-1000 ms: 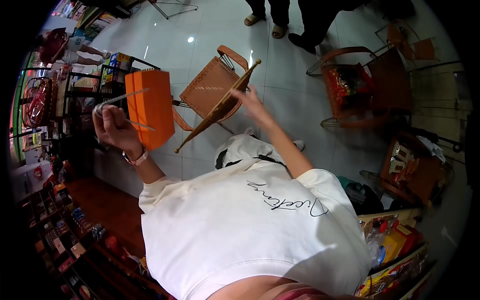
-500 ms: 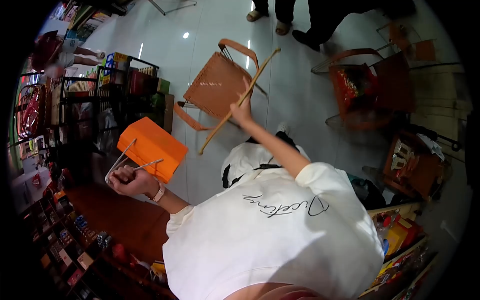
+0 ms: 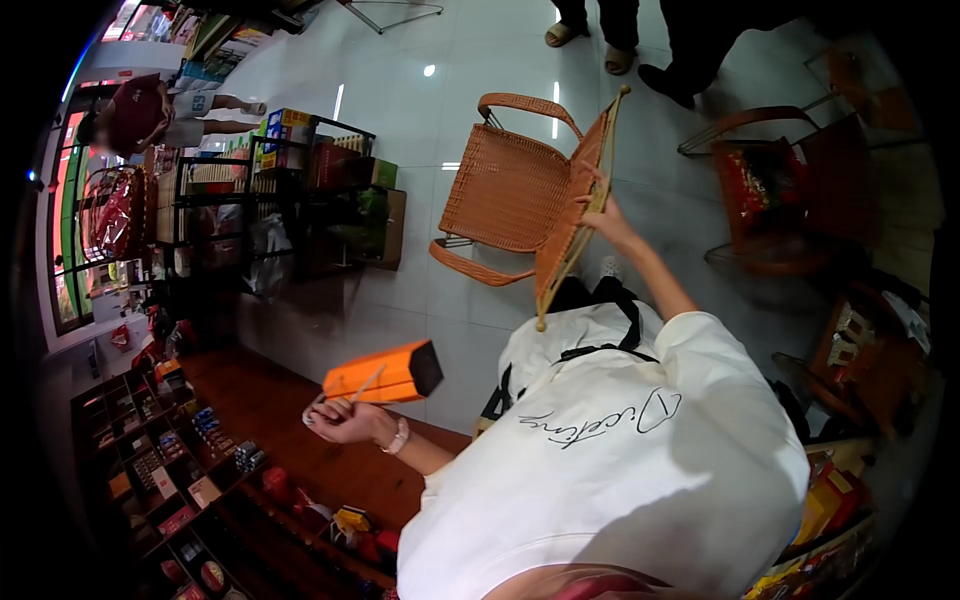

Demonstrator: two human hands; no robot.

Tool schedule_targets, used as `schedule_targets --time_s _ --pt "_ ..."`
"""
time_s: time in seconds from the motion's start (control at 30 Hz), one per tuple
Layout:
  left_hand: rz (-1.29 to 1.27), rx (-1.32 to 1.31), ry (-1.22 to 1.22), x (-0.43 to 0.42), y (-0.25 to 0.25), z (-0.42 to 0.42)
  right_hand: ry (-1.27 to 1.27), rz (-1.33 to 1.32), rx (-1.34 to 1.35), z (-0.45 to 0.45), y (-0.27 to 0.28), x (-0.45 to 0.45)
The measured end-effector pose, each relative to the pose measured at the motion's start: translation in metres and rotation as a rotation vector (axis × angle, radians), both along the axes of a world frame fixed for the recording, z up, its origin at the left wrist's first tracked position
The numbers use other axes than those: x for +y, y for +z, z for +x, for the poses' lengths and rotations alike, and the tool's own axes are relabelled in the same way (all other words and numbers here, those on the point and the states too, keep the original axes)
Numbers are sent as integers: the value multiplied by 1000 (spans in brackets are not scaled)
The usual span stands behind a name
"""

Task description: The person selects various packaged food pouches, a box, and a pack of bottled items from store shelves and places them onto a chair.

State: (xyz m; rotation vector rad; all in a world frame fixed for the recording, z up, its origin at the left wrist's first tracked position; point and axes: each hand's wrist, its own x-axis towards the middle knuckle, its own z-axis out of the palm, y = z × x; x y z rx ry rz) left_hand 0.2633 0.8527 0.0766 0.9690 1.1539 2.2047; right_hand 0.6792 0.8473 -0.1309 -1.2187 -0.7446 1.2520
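Note:
My left hand, with a watch or bracelet on its wrist, is closed round the cord handles of an orange gift bag. The bag is tipped on its side, its dark end facing right. My right hand rests on the top of the backrest of a brown wicker chair, thumb and fingers round the edge. The chair has two curved armrests and stands on the tiled floor, seat facing away from me. Part of the grip is hidden by the backrest.
Black shelves with boxes stand to the left. A compartmented display of small goods is at lower left. Another wicker chair with a red package stands at right. People's legs are ahead; a person in dark red is far left.
The backrest, seen edge-on before, now shows more of its face. The orange bag has swung and turned, showing its dark end. My view has shifted left.

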Motion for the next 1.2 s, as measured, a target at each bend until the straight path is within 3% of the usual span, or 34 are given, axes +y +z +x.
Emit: schedule_targets --time_s 0.17,0.4,0.47,0.57,0.6,0.67,0.73,0.8,0.87,0.97,1.07,1.17,1.2 --pt "-140 179 227 -32 -25 -11 142 -3 -34 16 3 76" --pt "-294 51 266 -64 -40 -14 373 -157 -265 82 25 218" --pt "-317 71 211 -78 -41 -18 307 -167 -495 98 9 255" --pt "-369 153 298 -82 -46 -7 92 -142 -565 82 10 253" --pt "-391 185 326 -87 -43 -10 77 -148 -494 73 9 232" --pt "-450 171 211 -97 -44 -23 111 -245 -111 67 2 189" --pt "-539 139 111 -102 -46 -31 55 -189 545 71 -26 135" --pt "-596 3 64 -106 -53 -32 -149 -256 355 47 -81 81" --pt "-660 -21 46 -106 -60 -29 -74 -654 -105 5 -136 52" --pt "-699 -40 -27 -109 -69 -20 -213 -88 -718 -35 -157 83" --pt "-740 -53 -67 -115 -68 -11 -371 -80 -102 -51 -159 140" --pt "-778 -45 -70 -116 -66 2 -436 -359 -280 -49 -179 142" --pt "-791 -39 -73 -113 -66 8 -394 -257 -285 -46 -185 140"
